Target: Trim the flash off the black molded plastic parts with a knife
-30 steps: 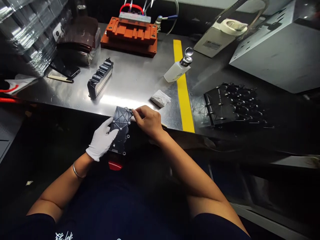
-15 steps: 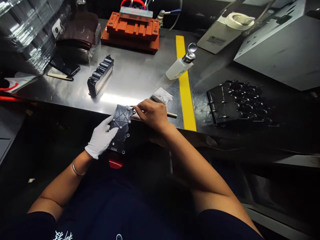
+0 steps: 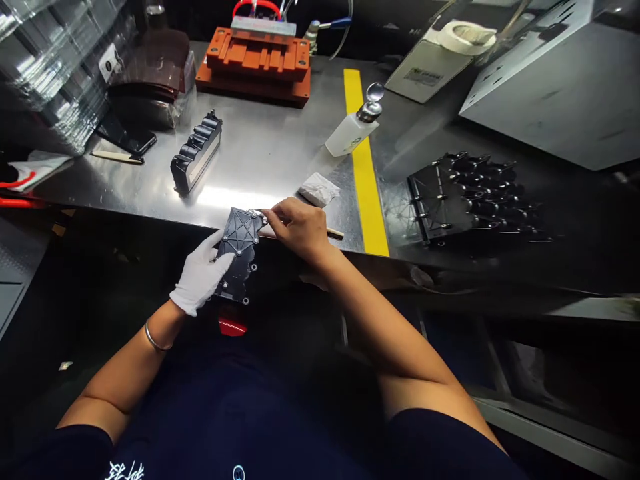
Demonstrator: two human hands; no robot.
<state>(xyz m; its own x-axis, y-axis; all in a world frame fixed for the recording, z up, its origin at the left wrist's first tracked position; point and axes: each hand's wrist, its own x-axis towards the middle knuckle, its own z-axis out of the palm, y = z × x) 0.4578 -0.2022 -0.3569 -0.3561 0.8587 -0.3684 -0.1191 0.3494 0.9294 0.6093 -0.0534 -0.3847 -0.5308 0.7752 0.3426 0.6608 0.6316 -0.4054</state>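
In my gloved left hand (image 3: 201, 270) is a black moulded plastic part (image 3: 240, 250), held over the front edge of the bench. Raised star-shaped ribs and several small metal-ringed holes show on its face. My bare right hand (image 3: 300, 227) is closed in a pinch at the part's upper right corner. A thin pale stick with a dark edge (image 3: 335, 234) pokes out behind that hand and seems held in it; its front end is hidden by the fingers. Just beyond the right hand lies a crumpled white wipe (image 3: 321, 189).
On the steel bench (image 3: 260, 147) stand another black part (image 3: 197, 153), an orange fixture (image 3: 257, 60) and a white pump bottle (image 3: 353, 133). Yellow tape (image 3: 367, 193) crosses the bench. Several black parts (image 3: 480, 193) lie at right. A phone (image 3: 140, 141) and a pale stick (image 3: 117, 157) lie left.
The view has shifted slightly, so the bench things sit a little further left. Both hands keep their places on the part; the stick's rear end has dipped slightly.
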